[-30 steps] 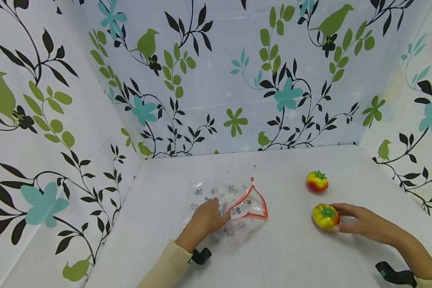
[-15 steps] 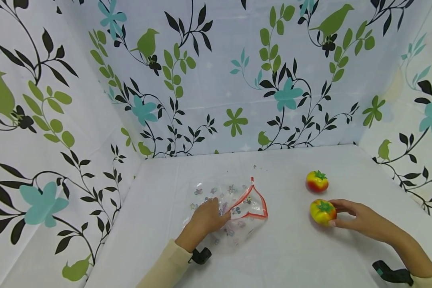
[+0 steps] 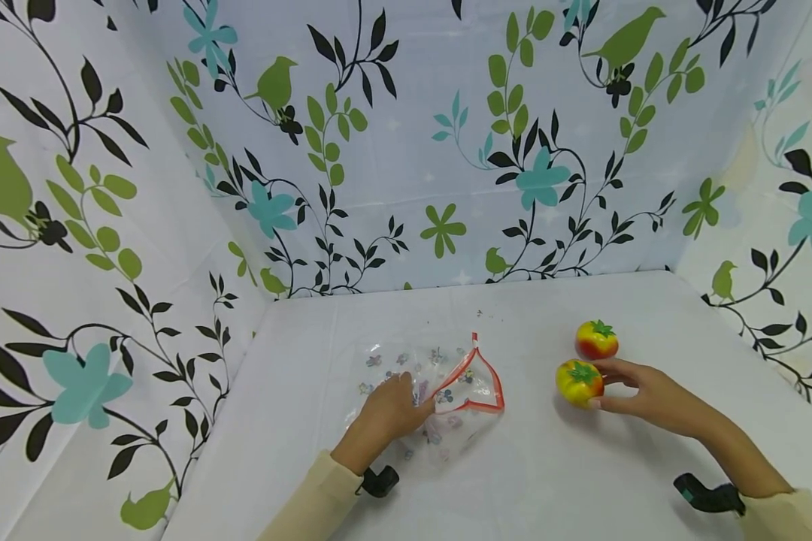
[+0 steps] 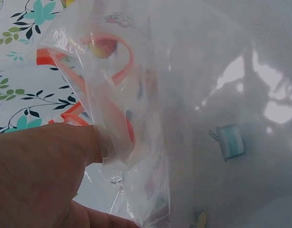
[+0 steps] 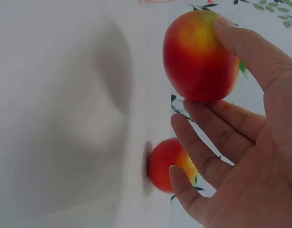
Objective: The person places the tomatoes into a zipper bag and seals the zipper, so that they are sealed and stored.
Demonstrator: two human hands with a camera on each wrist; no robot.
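My left hand (image 3: pixel 392 409) pinches a clear plastic zip bag (image 3: pixel 440 436) with small printed pictures, left of the table's middle. The bag's mouth, edged with a red-orange strip (image 3: pixel 498 392), gapes toward the right. In the left wrist view the bag (image 4: pixel 208 95) covers much of the picture. On the right, my right hand (image 3: pixel 656 398) holds a red and yellow toy tomato (image 3: pixel 572 385) with a green leafy top, between thumb and fingers. The right wrist view shows this tomato (image 5: pixel 200 59) off the table. A second toy tomato (image 3: pixel 594 342) rests on the table just behind it.
A white cloth covers the table (image 3: pixel 534 481). Behind and at both sides hangs a curtain (image 3: pixel 392 150) patterned with leaves, flowers and birds. Black wrist cameras sit under the left wrist (image 3: pixel 380 482) and the right wrist (image 3: pixel 707 494).
My right hand has carried the held toy tomato leftward and a little farther back, toward the bag. The left hand, the bag and the second tomato have stayed in place.
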